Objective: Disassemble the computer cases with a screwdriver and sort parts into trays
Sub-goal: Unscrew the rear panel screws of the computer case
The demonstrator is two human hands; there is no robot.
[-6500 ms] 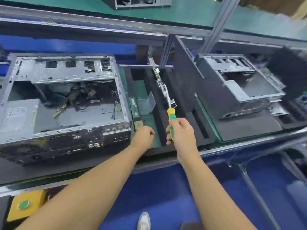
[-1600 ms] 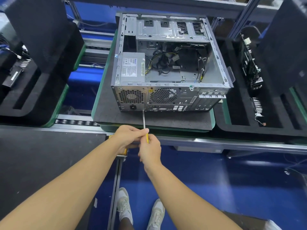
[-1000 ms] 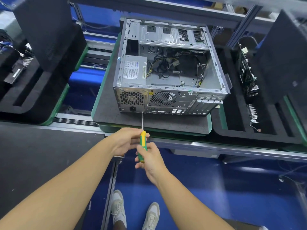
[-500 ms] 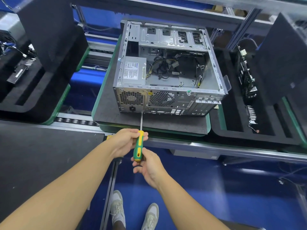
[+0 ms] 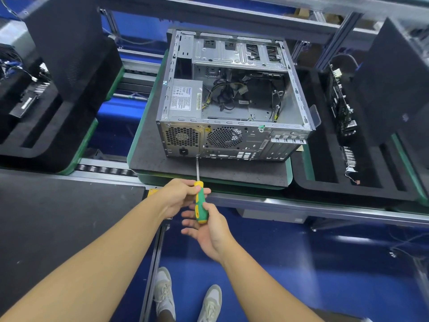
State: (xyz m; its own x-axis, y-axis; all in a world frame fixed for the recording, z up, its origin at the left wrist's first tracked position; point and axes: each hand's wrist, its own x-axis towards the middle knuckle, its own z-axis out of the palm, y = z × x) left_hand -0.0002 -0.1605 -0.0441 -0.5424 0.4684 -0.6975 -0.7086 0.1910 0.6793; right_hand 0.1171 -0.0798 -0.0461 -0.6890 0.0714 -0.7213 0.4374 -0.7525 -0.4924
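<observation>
Screwdriver point(image 5: 200, 202) at the case's point(image 5: 232, 140) rear, right hand point(image 5: 209, 233) loosened.
Since a half-second ago its fingers point(image 5: 189, 214) have splayed straight under the handle's butt; the left hand point(image 5: 176, 196) pinches the top. The shaft points away from the person, tip at the case's lower rear edge. Beside the case, the right tray point(image 5: 325, 184) holds upright boards point(image 5: 341, 105), the left tray point(image 5: 46, 154) cabled parts point(image 5: 25, 98).

Yellow warning triangle point(image 5: 207, 129) on computer case point(image 5: 232, 145) rear — power-supply label point(image 5: 183, 98) illegible.
</observation>
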